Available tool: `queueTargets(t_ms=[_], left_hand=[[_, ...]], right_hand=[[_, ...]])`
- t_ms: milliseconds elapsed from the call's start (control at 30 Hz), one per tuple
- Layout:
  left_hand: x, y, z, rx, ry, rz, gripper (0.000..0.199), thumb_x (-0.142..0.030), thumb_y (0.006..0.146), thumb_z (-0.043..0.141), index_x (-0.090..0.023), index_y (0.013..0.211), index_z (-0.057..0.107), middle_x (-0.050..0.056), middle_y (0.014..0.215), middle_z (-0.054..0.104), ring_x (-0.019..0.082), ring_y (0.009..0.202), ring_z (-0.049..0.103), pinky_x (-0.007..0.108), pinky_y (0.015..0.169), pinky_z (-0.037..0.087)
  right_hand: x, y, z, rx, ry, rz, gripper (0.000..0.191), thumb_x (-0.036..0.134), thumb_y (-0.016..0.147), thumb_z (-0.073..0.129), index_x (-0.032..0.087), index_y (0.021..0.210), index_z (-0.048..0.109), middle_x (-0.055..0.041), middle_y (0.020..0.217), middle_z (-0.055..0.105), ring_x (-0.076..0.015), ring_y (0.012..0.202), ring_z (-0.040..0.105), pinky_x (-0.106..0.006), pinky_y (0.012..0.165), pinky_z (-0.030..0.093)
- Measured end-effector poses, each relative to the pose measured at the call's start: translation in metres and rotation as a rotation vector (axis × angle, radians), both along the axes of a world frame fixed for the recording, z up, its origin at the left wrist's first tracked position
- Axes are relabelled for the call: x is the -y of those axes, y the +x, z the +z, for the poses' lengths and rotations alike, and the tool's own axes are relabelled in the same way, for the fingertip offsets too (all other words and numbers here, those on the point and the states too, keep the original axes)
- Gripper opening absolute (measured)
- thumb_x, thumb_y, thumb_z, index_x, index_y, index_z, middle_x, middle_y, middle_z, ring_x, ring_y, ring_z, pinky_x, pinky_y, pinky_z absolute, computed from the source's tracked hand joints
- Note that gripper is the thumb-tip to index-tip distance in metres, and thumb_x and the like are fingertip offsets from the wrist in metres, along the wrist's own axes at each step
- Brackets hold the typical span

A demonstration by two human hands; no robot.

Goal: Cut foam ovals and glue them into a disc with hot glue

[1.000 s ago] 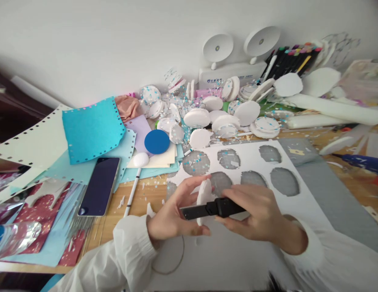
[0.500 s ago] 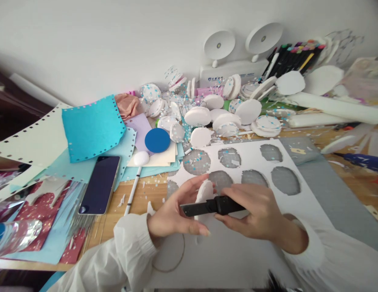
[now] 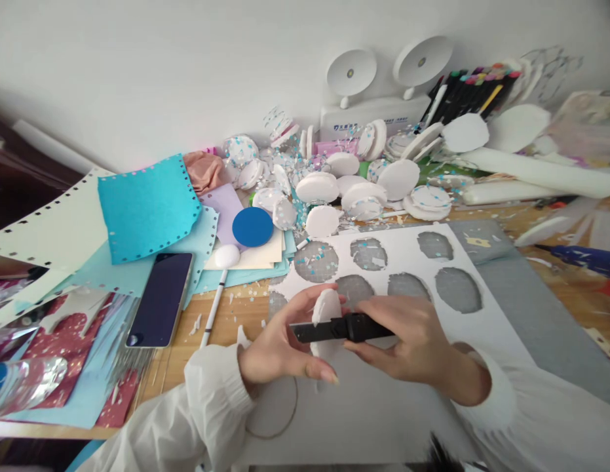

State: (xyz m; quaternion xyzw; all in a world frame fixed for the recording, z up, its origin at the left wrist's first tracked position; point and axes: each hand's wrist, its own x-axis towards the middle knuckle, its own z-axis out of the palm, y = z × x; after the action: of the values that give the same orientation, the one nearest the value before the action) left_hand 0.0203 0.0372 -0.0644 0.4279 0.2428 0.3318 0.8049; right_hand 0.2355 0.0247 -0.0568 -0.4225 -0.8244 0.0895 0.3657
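My left hand [image 3: 289, 341] holds a white foam disc [image 3: 328, 307] on edge, its fingers behind the disc and its thumb low in front. A black utility knife [image 3: 366, 328] lies level in my right hand [image 3: 407, 337], its fingers wrapped round the handle. The knife's front part crosses the face of the disc and points left, toward my left palm. Below both hands lies a white foam sheet [image 3: 496, 347] with several rough round holes cut out of it.
Behind the sheet, white discs [image 3: 317, 188] and scraps are heaped. On the left lie a phone [image 3: 162, 299], a white pen [image 3: 213, 308], a blue disc [image 3: 253, 227] and coloured papers [image 3: 147, 210]. A blue tool [image 3: 587, 260] is at the far right.
The knife has shifted slightly left across the disc with my right hand. The disc is tilted a little differently in my left hand. The whole view has moved very slightly.
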Motion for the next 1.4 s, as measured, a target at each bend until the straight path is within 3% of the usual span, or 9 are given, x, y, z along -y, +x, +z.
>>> queueTargets(t_ms=[167, 400, 500, 633, 767, 933, 1033, 1200, 1400], left_hand=[[0.001, 0.002, 0.001, 0.034, 0.033, -0.014, 0.096, -0.012, 0.050, 0.091, -0.034, 0.134, 0.050, 0.010, 0.136, 0.056, 0.033, 0.127, 0.050, 0.051, 0.106, 0.036], [-0.001, 0.001, 0.006, 0.068, -0.016, 0.062, 0.087, -0.015, 0.056, 0.088, -0.032, 0.132, 0.050, 0.010, 0.136, 0.055, 0.034, 0.129, 0.047, 0.050, 0.105, 0.037], [-0.001, 0.000, 0.004, 0.070, -0.016, 0.073, 0.092, -0.013, 0.057, 0.087, -0.038, 0.135, 0.045, 0.008, 0.143, 0.047, 0.033, 0.126, 0.049, 0.050, 0.100, 0.043], [-0.003, 0.002, 0.004, 0.086, 0.013, 0.065, 0.089, -0.009, 0.057, 0.086, -0.039, 0.132, 0.049, 0.006, 0.141, 0.046, 0.027, 0.121, 0.052, 0.040, 0.095, 0.047], [-0.003, 0.002, 0.009, 0.107, 0.008, 0.021, 0.079, -0.019, 0.062, 0.085, -0.036, 0.131, 0.050, 0.006, 0.130, 0.054, 0.021, 0.105, 0.059, 0.034, 0.090, 0.046], [0.001, 0.001, 0.011, 0.135, -0.073, 0.007, 0.059, -0.035, 0.079, 0.070, -0.031, 0.134, 0.049, 0.007, 0.132, 0.055, 0.022, 0.110, 0.058, 0.031, 0.089, 0.045], [0.003, 0.002, 0.011, 0.148, -0.096, 0.027, 0.049, -0.035, 0.083, 0.064, -0.030, 0.131, 0.052, 0.007, 0.127, 0.058, 0.024, 0.113, 0.058, 0.034, 0.091, 0.045], [0.001, 0.002, 0.010, 0.155, -0.049, 0.032, 0.065, -0.027, 0.074, 0.073, -0.033, 0.134, 0.049, 0.007, 0.129, 0.059, 0.029, 0.123, 0.054, 0.039, 0.096, 0.045], [-0.003, -0.004, 0.002, 0.038, 0.012, -0.037, 0.079, -0.028, 0.064, 0.081, -0.028, 0.137, 0.049, 0.012, 0.137, 0.055, 0.035, 0.128, 0.049, 0.048, 0.104, 0.039]], right_hand=[[0.001, -0.002, 0.001, -0.004, 0.026, 0.017, 0.032, 0.049, 0.085, 0.062, 0.017, 0.084, 0.065, -0.0047, 0.068, 0.070, -0.0163, 0.054, 0.063, -0.028, 0.053, 0.047], [-0.017, 0.022, -0.010, -0.006, 0.025, -0.159, 0.023, 0.041, 0.086, 0.063, 0.018, 0.086, 0.063, -0.0033, 0.068, 0.070, -0.0152, 0.055, 0.064, -0.026, 0.051, 0.045], [-0.016, 0.019, -0.008, -0.001, 0.058, -0.140, 0.023, 0.041, 0.087, 0.062, 0.018, 0.086, 0.061, -0.0038, 0.069, 0.070, -0.0159, 0.057, 0.064, -0.026, 0.053, 0.046], [-0.008, 0.011, -0.005, -0.008, 0.072, -0.072, 0.025, 0.044, 0.086, 0.062, 0.019, 0.084, 0.059, -0.0040, 0.069, 0.069, -0.0157, 0.057, 0.065, -0.026, 0.053, 0.046], [-0.004, 0.008, -0.005, 0.013, 0.054, -0.042, 0.026, 0.044, 0.085, 0.062, 0.019, 0.082, 0.057, -0.0039, 0.067, 0.067, -0.0162, 0.055, 0.063, -0.027, 0.051, 0.043], [-0.005, 0.010, -0.004, -0.016, 0.054, -0.061, 0.024, 0.043, 0.085, 0.063, 0.020, 0.085, 0.057, -0.0034, 0.068, 0.068, -0.0165, 0.057, 0.064, -0.027, 0.052, 0.045], [-0.007, 0.012, -0.002, -0.062, 0.047, -0.101, 0.020, 0.041, 0.087, 0.062, 0.021, 0.088, 0.057, -0.0023, 0.068, 0.068, -0.0157, 0.056, 0.064, -0.026, 0.053, 0.046], [-0.008, 0.013, -0.001, -0.092, 0.014, -0.115, 0.018, 0.038, 0.087, 0.061, 0.021, 0.090, 0.057, -0.0020, 0.068, 0.067, -0.0160, 0.056, 0.064, -0.026, 0.052, 0.047], [0.001, 0.005, -0.001, -0.029, 0.024, 0.010, 0.024, 0.045, 0.086, 0.060, 0.021, 0.087, 0.057, -0.0038, 0.072, 0.070, -0.0173, 0.058, 0.066, -0.028, 0.053, 0.047]])
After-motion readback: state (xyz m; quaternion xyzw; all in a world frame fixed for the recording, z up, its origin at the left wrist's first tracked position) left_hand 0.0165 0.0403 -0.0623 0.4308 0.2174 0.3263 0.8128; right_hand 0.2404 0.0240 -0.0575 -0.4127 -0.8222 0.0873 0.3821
